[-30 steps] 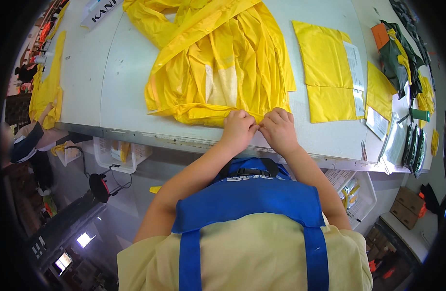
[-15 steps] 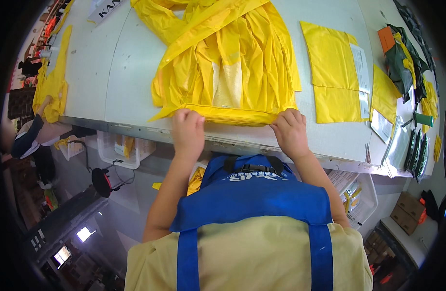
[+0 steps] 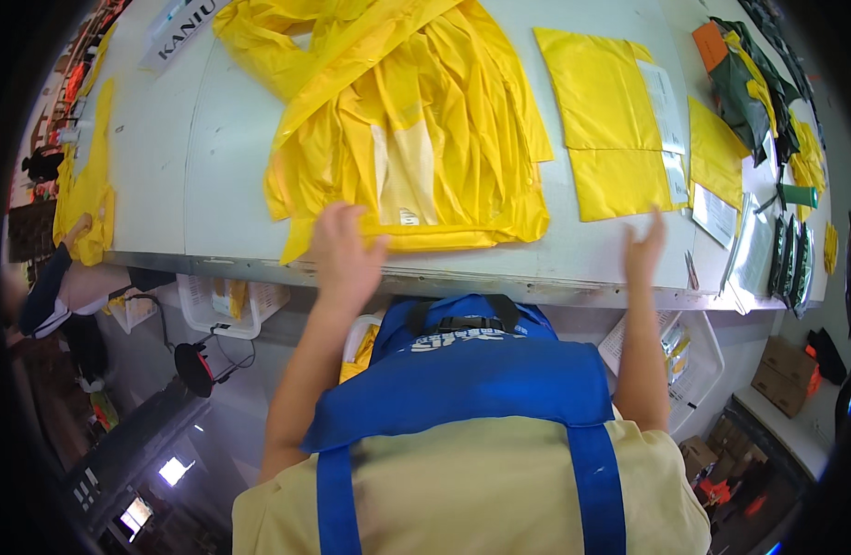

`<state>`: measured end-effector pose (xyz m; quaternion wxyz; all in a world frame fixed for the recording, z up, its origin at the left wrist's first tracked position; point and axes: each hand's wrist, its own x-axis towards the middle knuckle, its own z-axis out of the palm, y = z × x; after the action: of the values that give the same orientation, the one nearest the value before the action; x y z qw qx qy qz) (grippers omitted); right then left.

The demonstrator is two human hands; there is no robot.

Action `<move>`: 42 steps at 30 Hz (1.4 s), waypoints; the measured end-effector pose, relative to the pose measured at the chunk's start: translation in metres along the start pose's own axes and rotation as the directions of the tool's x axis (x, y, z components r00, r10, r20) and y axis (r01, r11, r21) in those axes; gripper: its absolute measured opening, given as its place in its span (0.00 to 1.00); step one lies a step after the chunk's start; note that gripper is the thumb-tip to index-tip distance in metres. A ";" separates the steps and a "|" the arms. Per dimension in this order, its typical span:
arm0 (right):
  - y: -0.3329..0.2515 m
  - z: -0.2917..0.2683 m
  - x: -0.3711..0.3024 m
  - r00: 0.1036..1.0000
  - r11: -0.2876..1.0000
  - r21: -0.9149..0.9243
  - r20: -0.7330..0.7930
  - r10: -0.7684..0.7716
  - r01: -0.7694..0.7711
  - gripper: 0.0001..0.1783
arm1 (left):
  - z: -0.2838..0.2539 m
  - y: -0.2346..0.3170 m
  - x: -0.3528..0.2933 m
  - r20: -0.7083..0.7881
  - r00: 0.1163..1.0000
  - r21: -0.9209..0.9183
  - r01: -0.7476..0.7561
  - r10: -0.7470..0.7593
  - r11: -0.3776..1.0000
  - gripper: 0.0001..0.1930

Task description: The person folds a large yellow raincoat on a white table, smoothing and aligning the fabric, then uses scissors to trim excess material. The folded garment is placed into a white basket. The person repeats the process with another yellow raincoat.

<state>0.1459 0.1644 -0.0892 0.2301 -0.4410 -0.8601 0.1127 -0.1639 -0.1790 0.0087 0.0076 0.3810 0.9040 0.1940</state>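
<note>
A yellow raincoat-like garment (image 3: 481, 111) lies on the table, gathered in pleats, with its folded hem along the near edge. Pale mesh shows in its middle. My left hand (image 3: 345, 257) is over the left end of that hem, fingers apart and a little blurred; whether it touches the cloth I cannot tell. Off to the right of the garment, my right hand (image 3: 642, 248) is raised near the table's front edge, open and holding nothing. Just beyond it lies a flat yellow fabric pouch (image 3: 606, 120) with a printed sheet (image 3: 663, 106) along its right side.
On the right are another yellow piece (image 3: 716, 143), small scissors (image 3: 691, 270), dark green packets (image 3: 790, 264) and a green roll (image 3: 799, 195). White baskets (image 3: 250, 319) stand below the table (image 3: 157, 166). Another person's hand (image 3: 81, 225) touches yellow cloth at the far left.
My right hand has let go of the hem's right end and moved right, toward the pouch. My left hand's fingers have spread. The whole view has shifted slightly.
</note>
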 end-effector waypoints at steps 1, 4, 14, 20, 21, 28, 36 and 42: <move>0.060 -0.014 0.000 0.989 0.975 -0.162 -0.020 0.149 -0.151 0.36 | 0.010 0.022 0.002 0.064 0.993 -0.068 -0.098 0.102 0.993 0.26; 0.176 -0.053 -0.020 0.897 0.751 -0.505 -0.123 0.425 -0.425 0.34 | 0.051 0.083 0.011 0.204 0.882 -0.266 -0.368 0.425 0.891 0.32; 0.149 -0.066 -0.016 0.938 0.913 -0.229 -0.159 0.307 -0.337 0.10 | 0.126 0.155 0.054 0.450 0.790 -0.338 -0.281 0.416 0.898 0.11; -0.105 -0.022 0.005 0.599 0.205 0.569 0.696 0.395 -0.796 0.14 | 0.099 0.110 0.049 0.320 0.796 -0.600 -0.250 0.514 0.760 0.18; -0.126 -0.016 0.006 0.530 0.138 0.516 0.778 0.337 -0.845 0.18 | 0.091 0.094 0.050 0.272 0.799 -0.555 -0.326 0.537 0.765 0.20; -0.149 0.046 -0.005 0.877 0.979 0.131 0.474 0.076 -0.156 0.30 | 0.034 -0.127 0.074 -0.203 0.645 -0.094 0.736 -0.737 0.670 0.40; -0.098 0.038 0.048 0.844 0.996 -0.091 0.534 0.041 0.010 0.18 | -0.017 -0.118 0.060 0.246 0.830 -0.512 0.549 -0.500 0.660 0.16; -0.122 -0.041 0.146 0.991 0.997 0.074 0.136 0.002 -0.013 0.19 | 0.000 0.070 0.014 0.423 0.845 -0.744 0.118 0.327 0.657 0.21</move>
<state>0.0062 0.2109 0.0385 0.1870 -0.4267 -0.8673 0.1753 -0.1255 -0.1248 0.0355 0.3966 0.4349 0.6811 0.4356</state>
